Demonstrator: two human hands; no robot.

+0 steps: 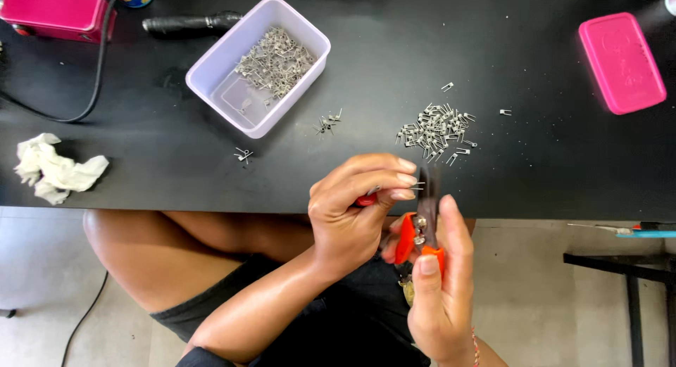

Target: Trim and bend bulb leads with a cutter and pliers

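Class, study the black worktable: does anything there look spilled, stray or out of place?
Yes. Small metal pieces and lie scattered loose on the black table, apart from the white tub and the main pile. A crumpled white tissue sits near the edge.

We are looking at a black bench (176,177) carrying a pale lilac tub (211,75) of silvery metal pins (276,61). More silvery pins (435,131) are lying at far right, beside a pink lid (622,62). A pink box (53,9) is sitting far left, white crumpled tissue (56,170) nearer. We are seeing orange-handled pliers (422,233), plain throughout.
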